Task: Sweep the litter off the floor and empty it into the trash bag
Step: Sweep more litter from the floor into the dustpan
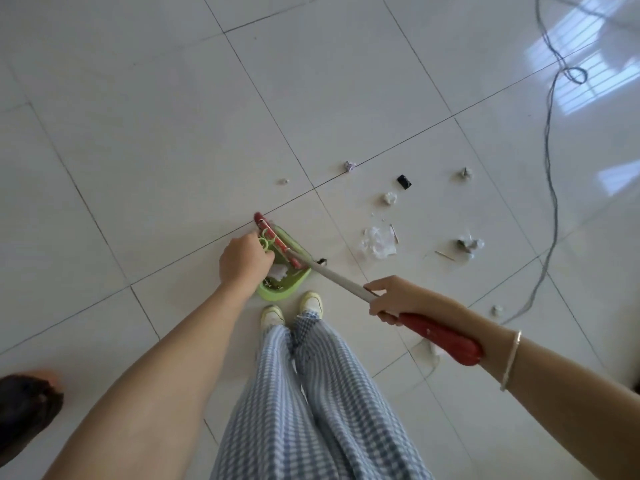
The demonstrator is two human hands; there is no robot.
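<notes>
Centre frame, the left hand curls round the dustpan handle; the right hand grips the broom shaft. The litter lies right of the dustpan, nearer the right hand.

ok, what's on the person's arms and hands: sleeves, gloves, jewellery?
No sleeves or gloves in view: both forearms are bare. The left hand and its wrist carry nothing. The right hand is bare too, but its wrist wears a thin silvery-white bangle. No rings visible.

Bright daylight; window glare on floor upper right; edges bowed.
</notes>
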